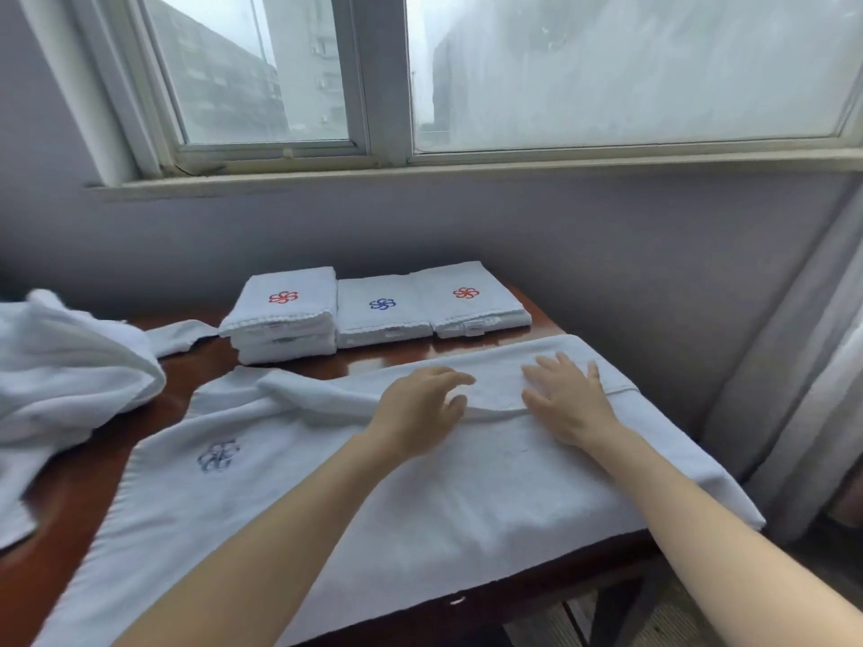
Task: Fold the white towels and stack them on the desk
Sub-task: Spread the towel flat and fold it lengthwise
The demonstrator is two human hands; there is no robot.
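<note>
A: While the window (607, 63) spans the far wall, what does the desk (74, 516) carry?

B: Obs. 1: red-brown desk, set against the wall under the sill. Largest item is one white towel (420, 497), spread left to right across the near half and reaching the desk's right edge. Its far long edge is turned over toward the near side, leaving a ridge across the middle.

A: Other cloth?

B: Obs. 2: unfolded heap (70, 366) of white towelling at the left, partly out of frame. Obs. 3: folded towels in a row at the far edge, side by side and touching. The left stack (280, 319) stands tallest, with a red mark on top. The middle pile (380, 319) has a blue mark and the right pile (467, 305) a red one.

A: Hands?

B: Obs. 4: right hand (569, 394) lies flat on the turned-over layer, right of centre, fingers straight and spread, gripping nothing. The left hand (415, 413) is just beside it at the fold's edge, fingers loosely curved, thumb at the edge. Whether it pinches cloth: cannot tell.

A: Smallest entry?

B: A dark blue emblem (218, 455) on the spread towel, near left.
</note>
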